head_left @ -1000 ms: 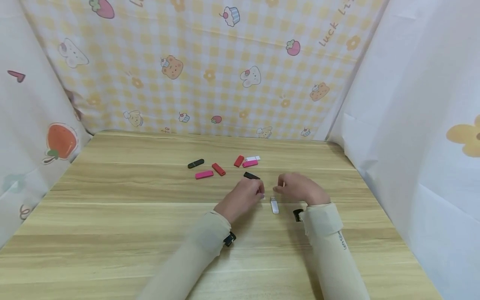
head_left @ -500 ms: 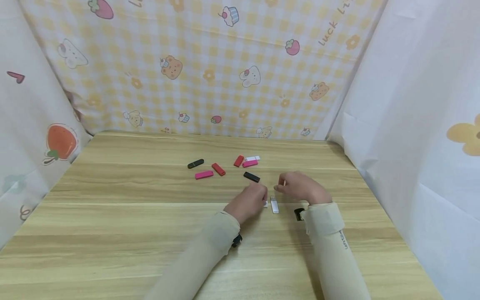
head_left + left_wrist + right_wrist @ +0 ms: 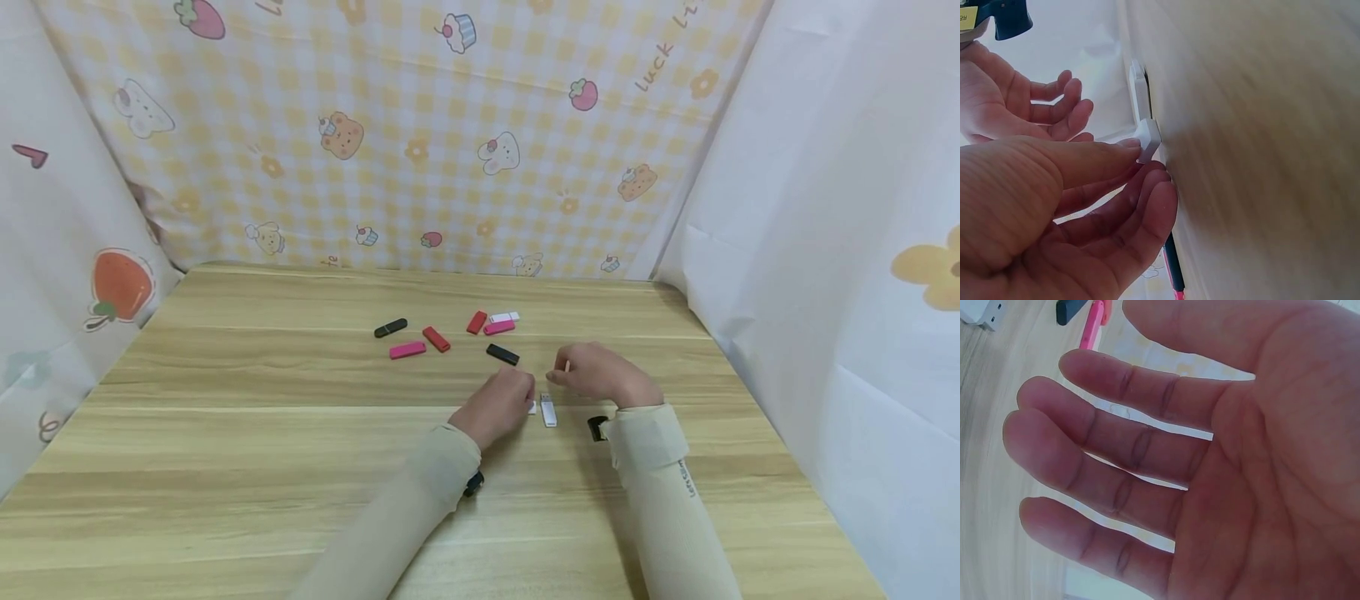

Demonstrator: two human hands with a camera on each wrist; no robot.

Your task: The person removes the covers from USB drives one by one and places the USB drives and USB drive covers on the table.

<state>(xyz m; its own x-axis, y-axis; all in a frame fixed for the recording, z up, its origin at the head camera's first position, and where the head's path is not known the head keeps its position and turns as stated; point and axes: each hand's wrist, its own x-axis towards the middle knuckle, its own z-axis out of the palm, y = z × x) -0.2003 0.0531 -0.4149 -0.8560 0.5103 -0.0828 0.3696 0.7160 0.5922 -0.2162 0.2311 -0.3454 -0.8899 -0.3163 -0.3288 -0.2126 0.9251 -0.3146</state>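
My left hand (image 3: 497, 407) pinches a white USB stick (image 3: 1150, 140) between thumb and fingers, low against the wooden table (image 3: 225, 467). Just right of it another white stick (image 3: 549, 411) lies flat, its metal plug pointing away from me. Beyond that stick, my right hand (image 3: 603, 375) hovers with relaxed, slightly bent fingers and nothing in them, as its wrist view (image 3: 1210, 462) confirms. In the head view most of the held stick is hidden by my left hand.
Farther back lie a black stick (image 3: 502, 354), a pink one (image 3: 499, 327) touching a white one (image 3: 505, 317), and a red one (image 3: 477, 322). To their left are another red stick (image 3: 436, 338), a pink one (image 3: 407, 350) and a black one (image 3: 391, 327). Curtains surround the table.
Over the last second my left hand has come slightly toward me and right, bringing the white stick beside the other one and uncovering the black stick. My right hand has barely moved.
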